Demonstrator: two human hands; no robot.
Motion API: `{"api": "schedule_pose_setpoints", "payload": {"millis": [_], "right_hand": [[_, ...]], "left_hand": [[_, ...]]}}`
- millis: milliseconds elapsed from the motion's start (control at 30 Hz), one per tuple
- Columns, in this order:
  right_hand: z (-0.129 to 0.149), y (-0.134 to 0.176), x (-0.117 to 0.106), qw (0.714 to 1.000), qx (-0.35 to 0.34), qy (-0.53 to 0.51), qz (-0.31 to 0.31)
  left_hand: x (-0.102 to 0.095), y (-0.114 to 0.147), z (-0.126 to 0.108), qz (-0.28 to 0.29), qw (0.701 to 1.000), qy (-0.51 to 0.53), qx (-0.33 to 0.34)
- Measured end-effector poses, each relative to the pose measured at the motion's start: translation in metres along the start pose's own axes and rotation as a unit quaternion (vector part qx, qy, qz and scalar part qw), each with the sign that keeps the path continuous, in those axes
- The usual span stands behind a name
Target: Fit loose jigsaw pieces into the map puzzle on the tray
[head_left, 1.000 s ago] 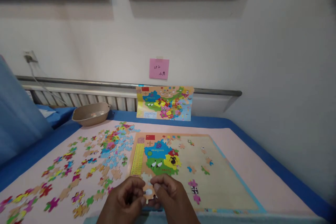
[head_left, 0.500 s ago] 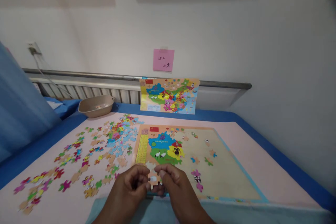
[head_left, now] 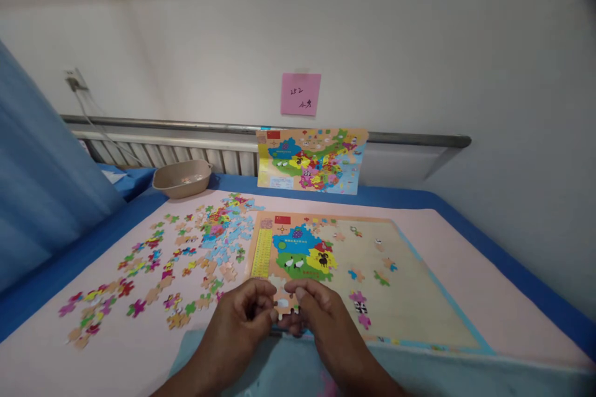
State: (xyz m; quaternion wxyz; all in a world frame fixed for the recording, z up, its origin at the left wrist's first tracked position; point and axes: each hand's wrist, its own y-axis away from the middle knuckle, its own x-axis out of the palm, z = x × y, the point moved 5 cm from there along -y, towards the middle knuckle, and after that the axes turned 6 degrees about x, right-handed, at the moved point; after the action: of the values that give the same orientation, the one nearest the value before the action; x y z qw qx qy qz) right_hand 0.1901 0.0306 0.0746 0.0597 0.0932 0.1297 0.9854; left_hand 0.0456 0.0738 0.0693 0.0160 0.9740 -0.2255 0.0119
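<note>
Between my two hands is a small peach jigsaw piece point(head_left: 283, 304) with a whitish patch, perhaps several pieces joined. My left hand point(head_left: 244, 317) pinches its left side, and my right hand point(head_left: 323, 317) grips its right side with thumb and forefinger. Both hands hover over the near left part of the puzzle board point(head_left: 419, 304). Just beyond them, the assembled part of the map point(head_left: 298, 245) shows blue, green and yellow regions with animals. Loose pieces, including a pink one with a panda point(head_left: 361, 308), lie on the bare board to the right. My fingers hide part of the held piece.
Many scattered puzzle pieces point(head_left: 139, 307) cover the pink cloth at left. Behind them stands a beige basin point(head_left: 182, 180) with a few pieces inside. A printed reference map point(head_left: 311, 161) leans against the wall rail point(head_left: 419, 139), below a pink note point(head_left: 300, 94). A blue curtain point(head_left: 41, 167) hangs at left.
The head view has turned slightly, so the whole scene sits further right and a little higher. Both hands keep their grip on the jigsaw piece, with little movement relative to the board.
</note>
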Motion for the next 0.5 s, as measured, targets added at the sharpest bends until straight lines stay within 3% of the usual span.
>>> {"api": "schedule_pose_setpoints", "payload": {"millis": [500], "right_hand": [[-0.013, -0.006, -0.003, 0.998, 0.046, -0.03, -0.025]], "left_hand": [[-0.003, -0.003, 0.006, 0.0, 1.0, -0.027, -0.002]]}}
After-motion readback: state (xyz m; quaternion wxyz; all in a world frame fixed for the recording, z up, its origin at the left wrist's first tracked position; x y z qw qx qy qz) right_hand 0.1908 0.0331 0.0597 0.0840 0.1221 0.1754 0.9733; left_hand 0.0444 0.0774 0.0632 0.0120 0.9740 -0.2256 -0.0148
